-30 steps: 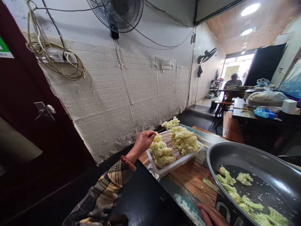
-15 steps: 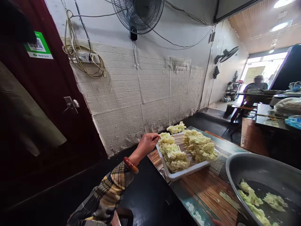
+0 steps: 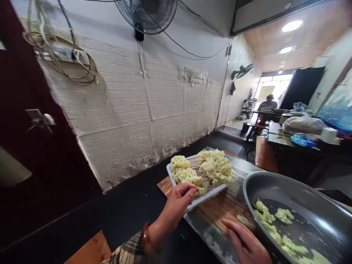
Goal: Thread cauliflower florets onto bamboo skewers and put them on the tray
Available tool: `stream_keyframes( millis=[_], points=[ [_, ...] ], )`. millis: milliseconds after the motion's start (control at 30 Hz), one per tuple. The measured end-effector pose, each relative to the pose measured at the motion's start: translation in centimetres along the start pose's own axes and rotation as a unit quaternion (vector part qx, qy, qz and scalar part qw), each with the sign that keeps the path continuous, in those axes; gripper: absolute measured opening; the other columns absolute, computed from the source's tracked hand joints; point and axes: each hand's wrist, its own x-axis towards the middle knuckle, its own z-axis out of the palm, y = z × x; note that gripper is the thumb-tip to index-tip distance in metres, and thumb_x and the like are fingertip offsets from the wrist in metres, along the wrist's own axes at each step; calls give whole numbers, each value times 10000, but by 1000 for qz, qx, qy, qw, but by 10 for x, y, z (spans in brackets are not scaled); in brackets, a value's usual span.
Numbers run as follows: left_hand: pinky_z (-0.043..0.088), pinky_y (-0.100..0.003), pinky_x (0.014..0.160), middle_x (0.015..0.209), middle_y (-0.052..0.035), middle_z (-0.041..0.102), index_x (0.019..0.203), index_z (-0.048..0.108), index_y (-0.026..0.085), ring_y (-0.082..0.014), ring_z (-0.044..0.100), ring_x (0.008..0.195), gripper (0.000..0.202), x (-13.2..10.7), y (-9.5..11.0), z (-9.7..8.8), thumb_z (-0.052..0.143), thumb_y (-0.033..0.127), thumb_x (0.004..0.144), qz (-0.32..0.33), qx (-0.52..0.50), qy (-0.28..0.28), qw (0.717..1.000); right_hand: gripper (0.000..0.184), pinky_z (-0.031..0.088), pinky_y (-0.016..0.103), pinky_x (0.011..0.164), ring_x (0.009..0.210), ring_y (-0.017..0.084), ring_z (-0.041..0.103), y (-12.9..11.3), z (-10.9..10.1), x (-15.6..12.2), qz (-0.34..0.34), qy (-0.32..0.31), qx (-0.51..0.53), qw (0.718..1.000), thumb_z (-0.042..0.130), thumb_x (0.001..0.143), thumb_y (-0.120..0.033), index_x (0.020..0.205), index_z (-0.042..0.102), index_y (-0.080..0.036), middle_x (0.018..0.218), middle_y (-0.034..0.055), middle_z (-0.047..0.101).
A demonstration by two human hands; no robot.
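Observation:
My left hand (image 3: 176, 205), with a red-brown bangle at its wrist, is over the near left edge of the white tray (image 3: 209, 195). Its thumb and forefinger are closed together, with nothing showing between them. Cauliflower florets on thin wooden skewers (image 3: 217, 167) lie in the tray in two rows, their sticks crossing the middle. My right hand (image 3: 247, 244) is low in the view beside the grey basin (image 3: 286, 178). Its fingers are stretched forward, a gap showing below the forefinger, and no object is visible in it. Loose cauliflower pieces (image 3: 284, 216) lie inside the basin.
Tray and basin share a wood-patterned table (image 3: 214, 214). A brick-pattern wall (image 3: 132, 117) with a fan (image 3: 147, 14) runs along the left. Farther back, another table bears a stuffed plastic bag (image 3: 304, 124) and a blue bag (image 3: 302, 140); a person (image 3: 268, 102) sits beyond.
My left hand has come back from the tray's far left side toward me. The floret beyond the tray's far edge no longer shows there. My right hand has come into fuller view; the view has turned right.

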Motion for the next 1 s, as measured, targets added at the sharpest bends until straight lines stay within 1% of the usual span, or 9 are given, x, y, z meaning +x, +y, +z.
stream_keyframes(
  millis=[67,200,333,400,467,533,700,833,1000],
  points=[
    [224,-221,468,509,45,425,807,695,155,-85,314,484,378,-7,-14,21,671,527,744,-7,-28,-4,1000,263,629,285,712,880,243,741,-25,5,24,-11,-30,-10,999,602,855,-437,980,777,-285,972,45,779],
    [265,-223,481,565,27,460,782,692,172,-92,340,510,362,-15,-28,51,682,532,747,-3,-81,3,997,284,613,310,726,860,231,728,-54,17,62,11,-3,25,1000,585,868,-414,983,763,-225,969,68,769],
    [314,-222,494,590,20,478,816,691,178,-92,368,514,369,-15,-29,62,668,543,766,-9,-142,-19,990,264,607,328,696,797,232,725,-55,28,73,53,-10,95,994,633,832,-440,916,757,-223,922,62,769],
    [403,-239,555,674,-12,561,887,709,186,-116,470,572,356,-13,-29,59,668,523,777,8,-143,-38,989,244,600,332,690,789,229,722,-55,28,78,54,-16,89,994,632,833,-449,891,740,-238,907,51,767],
    [477,-278,692,831,-59,640,966,717,196,-158,574,712,355,-12,-30,49,681,494,777,43,-116,-35,992,241,588,326,681,766,220,717,-59,22,88,30,-34,50,998,590,866,-446,897,717,-243,857,40,761],
    [491,-301,761,910,-82,660,1028,706,197,-181,608,782,385,-10,-31,33,683,489,778,68,-86,-11,994,250,574,316,688,765,214,711,-65,12,102,-27,-60,-10,998,525,909,-412,918,698,-231,821,41,748],
    [509,-285,709,898,-70,661,1066,668,178,-172,612,755,435,-1,-28,-20,666,508,782,70,-70,109,989,213,548,346,803,877,224,698,-67,-3,136,-195,-76,-181,961,496,915,-302,925,695,-227,935,51,748],
    [507,-276,750,908,-59,667,1060,650,166,-166,611,796,391,9,-25,-55,645,466,810,108,-42,195,974,232,557,346,790,890,220,703,-50,12,149,-252,-125,-251,926,469,918,-241,964,696,-238,969,44,749],
    [501,-273,791,961,-64,677,1059,648,173,-180,628,889,303,20,-26,-78,576,403,875,151,44,231,960,252,561,332,785,901,209,695,-38,33,162,-285,-159,-288,900,465,901,-199,967,704,-248,985,40,743]
  ],
)
